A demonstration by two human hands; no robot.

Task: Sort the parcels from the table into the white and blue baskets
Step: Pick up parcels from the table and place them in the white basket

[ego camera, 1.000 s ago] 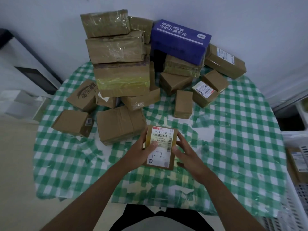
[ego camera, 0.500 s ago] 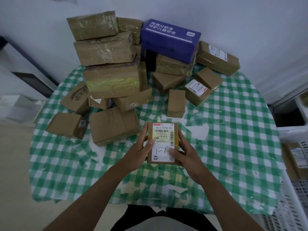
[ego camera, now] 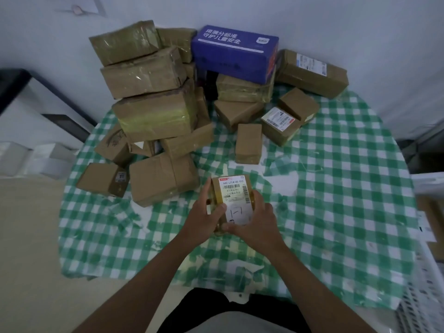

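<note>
A small brown parcel (ego camera: 231,203) with a white shipping label facing up is gripped by both hands above the near middle of the worktop (ego camera: 336,212), which is covered with a green-and-white checked cloth. The left hand (ego camera: 204,217) is wrapped round the parcel's left edge, thumb laid on the label; the right hand (ego camera: 254,227) is curled round its right and near edges. At the right border, part of a white basket (ego camera: 418,306) is seen, its lattice wall beside the worktop. Just beyond the held parcel, to the left, a wide brown box (ego camera: 163,179) is lying flat, with a smaller box (ego camera: 101,180) beside it near the cloth's left edge. A small upright box (ego camera: 248,143) is set apart in the middle. Farther back, taped cartons are piled in a stack (ego camera: 149,92) on the left, and a blue box (ego camera: 235,52) with white lettering is resting on other cartons against the wall. A labelled box (ego camera: 278,123) and a long carton (ego camera: 312,72) are placed to the right of it
</note>
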